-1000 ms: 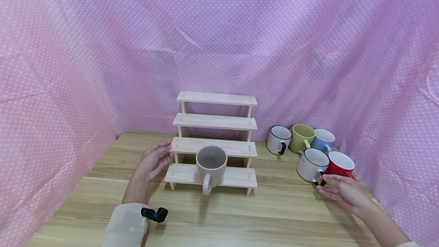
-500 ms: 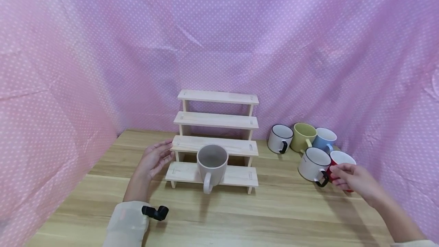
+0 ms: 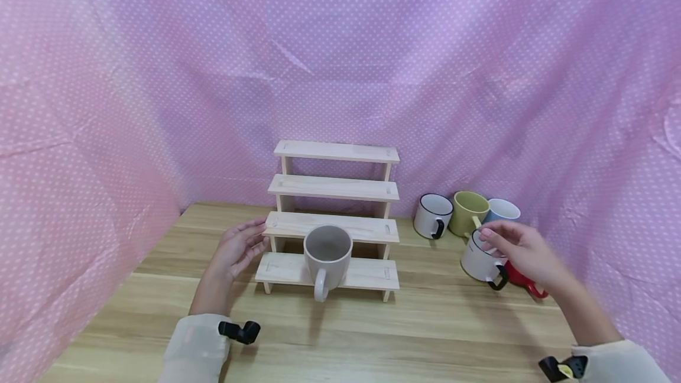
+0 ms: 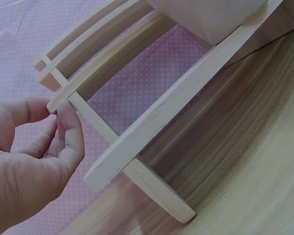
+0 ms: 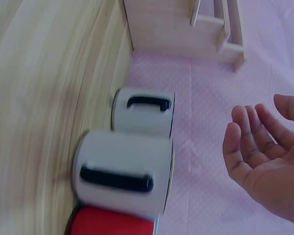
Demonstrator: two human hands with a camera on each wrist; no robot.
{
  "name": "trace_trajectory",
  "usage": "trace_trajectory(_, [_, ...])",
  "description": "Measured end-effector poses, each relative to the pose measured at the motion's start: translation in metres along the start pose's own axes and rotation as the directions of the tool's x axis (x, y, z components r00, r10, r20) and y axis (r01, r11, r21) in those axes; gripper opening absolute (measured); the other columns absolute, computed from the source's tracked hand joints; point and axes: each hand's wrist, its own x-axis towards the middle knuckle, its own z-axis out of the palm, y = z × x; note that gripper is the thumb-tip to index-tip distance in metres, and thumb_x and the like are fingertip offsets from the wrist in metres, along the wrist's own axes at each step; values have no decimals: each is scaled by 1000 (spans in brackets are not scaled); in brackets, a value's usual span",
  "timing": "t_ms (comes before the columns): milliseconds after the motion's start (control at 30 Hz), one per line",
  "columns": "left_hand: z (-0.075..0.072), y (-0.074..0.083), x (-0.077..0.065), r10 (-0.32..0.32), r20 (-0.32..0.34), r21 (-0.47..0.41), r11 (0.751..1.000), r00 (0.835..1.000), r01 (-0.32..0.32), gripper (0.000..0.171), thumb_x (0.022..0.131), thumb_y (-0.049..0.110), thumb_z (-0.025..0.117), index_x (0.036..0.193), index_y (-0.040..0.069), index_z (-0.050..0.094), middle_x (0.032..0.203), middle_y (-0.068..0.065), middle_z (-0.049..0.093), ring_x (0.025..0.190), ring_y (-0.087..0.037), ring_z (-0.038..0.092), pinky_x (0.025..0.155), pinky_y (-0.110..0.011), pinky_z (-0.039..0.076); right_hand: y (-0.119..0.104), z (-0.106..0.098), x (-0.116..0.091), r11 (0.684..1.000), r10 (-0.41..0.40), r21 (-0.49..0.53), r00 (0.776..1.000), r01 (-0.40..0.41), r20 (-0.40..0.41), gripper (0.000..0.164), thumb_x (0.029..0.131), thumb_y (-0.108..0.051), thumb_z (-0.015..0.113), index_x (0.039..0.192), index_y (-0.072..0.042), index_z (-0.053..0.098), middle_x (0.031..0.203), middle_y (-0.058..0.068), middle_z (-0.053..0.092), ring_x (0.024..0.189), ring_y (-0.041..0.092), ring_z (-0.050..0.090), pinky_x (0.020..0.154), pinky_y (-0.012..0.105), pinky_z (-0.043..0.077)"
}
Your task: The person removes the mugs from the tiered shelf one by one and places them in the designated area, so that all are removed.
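My left hand (image 3: 236,250) is at the left end of a four-step wooden display stand (image 3: 336,151). In the left wrist view its thumb and fingertips pinch the end of one step board (image 4: 68,90). A beige-grey mug (image 3: 327,269) stands on the lowest step, handle toward me. My right hand (image 3: 527,253) hovers above a white mug (image 3: 476,265) with a black handle, and nothing is in its loosely bent fingers. In the right wrist view this hand (image 5: 272,147) is apart from the mugs. Part of a red mug (image 3: 527,281) is hidden behind it.
Farther back on the wooden table (image 3: 340,336) are a second white mug (image 3: 428,223) with a black handle, a yellow-green mug (image 3: 465,223) and a light blue mug (image 3: 502,210). Pink dotted cloth (image 3: 340,46) hangs behind and at both sides.
My right hand has left the front white mug's handle, drawn back past the red mug, then moved up and left over the white mug. My left hand has stayed at the stand.
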Motion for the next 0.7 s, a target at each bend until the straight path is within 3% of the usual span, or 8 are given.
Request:
trace_trajectory(133, [-1, 0, 0, -1, 3, 0, 1000, 1000, 1, 16, 102, -1, 58, 106, 8, 72, 101, -4, 68, 86, -12, 63, 82, -21, 59, -7, 17, 9, 996, -87, 28, 996, 87, 1, 25, 106, -16, 58, 116, 6, 65, 92, -1, 73, 84, 11, 70, 71, 27, 62])
trace_trajectory(333, [-1, 0, 1, 3, 7, -2, 1000, 1000, -3, 16, 102, -1, 59, 106, 8, 72, 101, -4, 68, 86, -12, 64, 83, -21, 60, -14, 41, 19, 984, -176, 26, 983, 174, 51, 17, 104, -10, 60, 112, 2, 68, 92, 1, 73, 83, 10, 69, 70, 29, 62])
trace_trajectory(700, [-1, -1, 1, -2, 5, -10, 1000, 1000, 2, 15, 101, -1, 60, 106, 8, 71, 100, -3, 67, 85, -12, 63, 83, -21, 60, -29, 79, 26, 977, -210, 11, 959, 212, 190, 15, 101, -18, 67, 113, -12, 73, 100, -3, 73, 88, 12, 68, 72, 27, 60])
